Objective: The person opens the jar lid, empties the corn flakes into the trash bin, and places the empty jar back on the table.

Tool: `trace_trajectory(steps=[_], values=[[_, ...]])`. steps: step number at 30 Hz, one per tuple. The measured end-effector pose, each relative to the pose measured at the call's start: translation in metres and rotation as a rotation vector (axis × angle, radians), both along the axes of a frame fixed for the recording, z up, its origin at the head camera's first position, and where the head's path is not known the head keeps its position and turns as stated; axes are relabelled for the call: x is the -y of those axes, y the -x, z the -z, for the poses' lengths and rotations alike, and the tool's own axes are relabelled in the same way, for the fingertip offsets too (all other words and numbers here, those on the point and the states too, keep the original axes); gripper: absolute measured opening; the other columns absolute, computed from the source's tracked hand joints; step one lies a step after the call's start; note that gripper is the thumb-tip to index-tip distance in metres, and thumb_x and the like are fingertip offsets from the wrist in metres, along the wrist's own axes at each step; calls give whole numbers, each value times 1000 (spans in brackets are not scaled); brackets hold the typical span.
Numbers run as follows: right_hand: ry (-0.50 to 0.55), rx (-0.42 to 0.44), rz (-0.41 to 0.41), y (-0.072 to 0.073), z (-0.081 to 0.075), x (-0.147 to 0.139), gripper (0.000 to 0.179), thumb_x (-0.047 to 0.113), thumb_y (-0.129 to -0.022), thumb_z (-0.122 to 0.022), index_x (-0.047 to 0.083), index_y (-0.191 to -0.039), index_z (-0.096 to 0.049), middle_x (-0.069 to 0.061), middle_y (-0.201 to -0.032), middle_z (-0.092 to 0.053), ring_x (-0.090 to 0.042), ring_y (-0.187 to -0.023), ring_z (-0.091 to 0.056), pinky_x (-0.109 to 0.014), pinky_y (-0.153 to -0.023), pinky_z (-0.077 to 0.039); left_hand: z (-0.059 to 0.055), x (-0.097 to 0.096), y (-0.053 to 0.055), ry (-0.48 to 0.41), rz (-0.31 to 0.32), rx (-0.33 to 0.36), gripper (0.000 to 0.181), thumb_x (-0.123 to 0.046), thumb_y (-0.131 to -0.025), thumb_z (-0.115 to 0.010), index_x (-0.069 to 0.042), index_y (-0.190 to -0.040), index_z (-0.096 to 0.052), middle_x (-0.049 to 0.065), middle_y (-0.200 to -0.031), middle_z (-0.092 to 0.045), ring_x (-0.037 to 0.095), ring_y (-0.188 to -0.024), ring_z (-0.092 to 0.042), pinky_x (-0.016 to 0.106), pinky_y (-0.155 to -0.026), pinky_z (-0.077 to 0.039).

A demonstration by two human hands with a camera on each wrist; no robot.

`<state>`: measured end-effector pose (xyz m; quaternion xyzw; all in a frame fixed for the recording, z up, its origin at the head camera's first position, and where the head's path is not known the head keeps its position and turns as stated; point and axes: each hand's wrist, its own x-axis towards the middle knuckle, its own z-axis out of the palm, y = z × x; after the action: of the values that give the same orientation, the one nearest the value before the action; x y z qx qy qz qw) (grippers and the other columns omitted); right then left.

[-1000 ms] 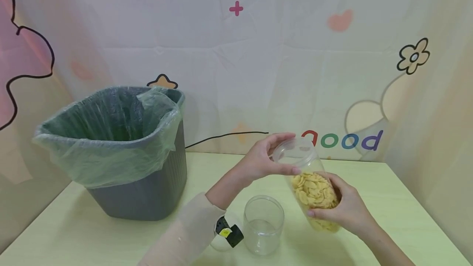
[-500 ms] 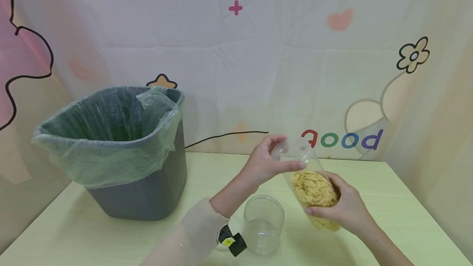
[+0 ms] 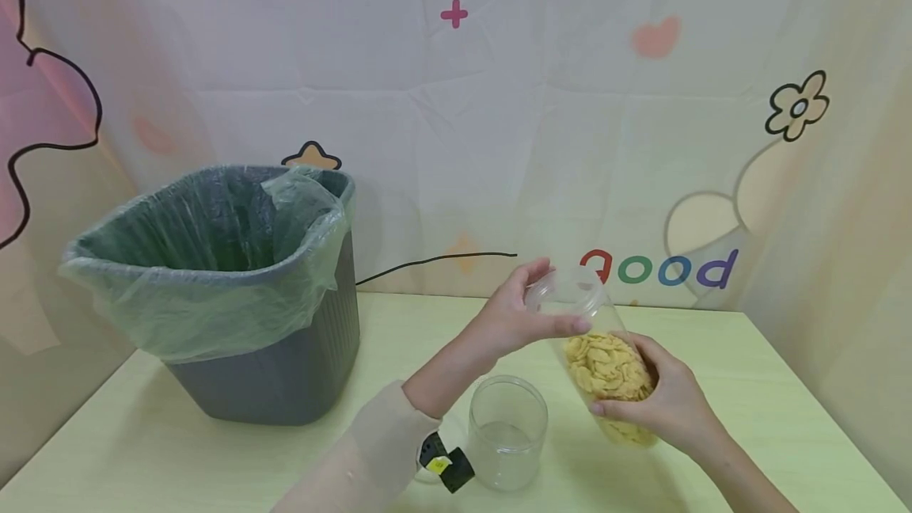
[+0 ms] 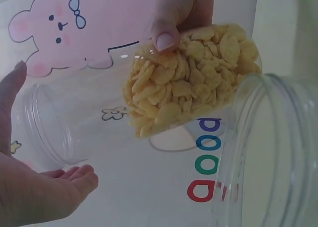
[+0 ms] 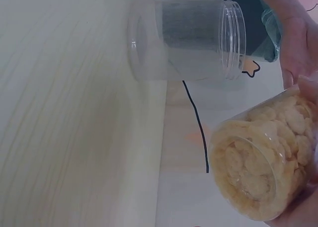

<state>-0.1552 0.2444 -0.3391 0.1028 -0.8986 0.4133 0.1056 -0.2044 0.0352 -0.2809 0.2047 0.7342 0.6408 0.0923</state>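
A clear plastic jar of yellow corn flakes [image 3: 606, 366] tilts above the table, its top leaning left. My right hand [image 3: 673, 398] grips its lower part, thumb in front. The left hand [image 3: 516, 315] curls round the jar's top end, thumb in front and fingers behind. In the left wrist view, the left hand's fingers [image 4: 82, 185] lie around the clear rim; whether a transparent lid sits there, I cannot tell. The flakes [image 4: 198, 73] fill the base end. A second clear jar [image 3: 508, 434] stands upright and uncovered on the table, right of the left wrist.
A grey bin [image 3: 285, 374] with a green liner stands at the left. A round clear item [image 3: 452, 434], partly hidden, lies behind the left wrist's black camera [image 3: 445, 463]. The pale table [image 3: 406, 323] ends at a printed cloth backdrop [image 3: 470, 141].
Over the last second, the left hand has shifted its hold slightly on the jar's top, its wrist moving a little right. The right hand and the jar stay nearly still.
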Motion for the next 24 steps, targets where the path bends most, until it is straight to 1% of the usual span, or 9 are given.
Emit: trace_trajectory(steps=[4,7,10,12,15,20,24], values=[[30,0,-21,-1,0,0,81,21,-57,-87,7,-126,-46,-9,-108,-57,-10,-87,-54,-24,-73,-46,-1,7,6,-47,106,-42,83,-11,-73,-75,-16,-142,-28,-6,-141,-36,13,-130,-32,31,-100,-34],[43,8,-30,-1,0,0,80,20,-57,-87,6,-125,-46,-10,-108,-57,-10,-87,-54,-24,-73,-47,-1,12,10,-100,187,-61,80,-3,-74,-72,-13,-141,-30,-2,-142,-36,11,-130,-32,30,-102,-31],[54,15,-39,-2,0,0,80,18,-58,-86,6,-126,-46,-11,-108,-57,-10,-86,-55,-24,-73,-47,-1,14,12,-114,234,-68,77,0,-74,-70,-10,-140,-31,0,-142,-36,11,-128,-35,29,-102,-30],[60,16,-42,-2,0,0,80,18,-58,-86,6,-125,-46,-11,-108,-57,-10,-86,-55,-24,-72,-47,-2,15,12,-107,238,-68,76,1,-75,-70,-9,-140,-32,1,-142,-37,11,-127,-37,29,-102,-31],[61,15,-45,-2,0,0,80,17,-57,-86,6,-126,-46,-11,-108,-57,-9,-86,-55,-24,-72,-47,-3,14,11,-86,221,-67,74,0,-75,-70,-9,-139,-34,0,-141,-38,11,-125,-38,28,-101,-32],[45,12,-35,-1,0,-1,82,19,-57,-87,7,-127,-46,-10,-109,-57,-9,-87,-54,-24,-73,-47,-2,12,10,-86,178,-62,72,-1,-74,-72,-11,-137,-38,0,-138,-42,11,-122,-41,28,-99,-36],[26,7,-30,-1,1,-1,82,21,-57,-87,9,-127,-46,-9,-110,-57,-9,-88,-54,-24,-73,-46,1,9,10,-74,131,-57,73,-5,-72,-74,-12,-136,-39,0,-136,-43,11,-120,-43,27,-95,-40]])
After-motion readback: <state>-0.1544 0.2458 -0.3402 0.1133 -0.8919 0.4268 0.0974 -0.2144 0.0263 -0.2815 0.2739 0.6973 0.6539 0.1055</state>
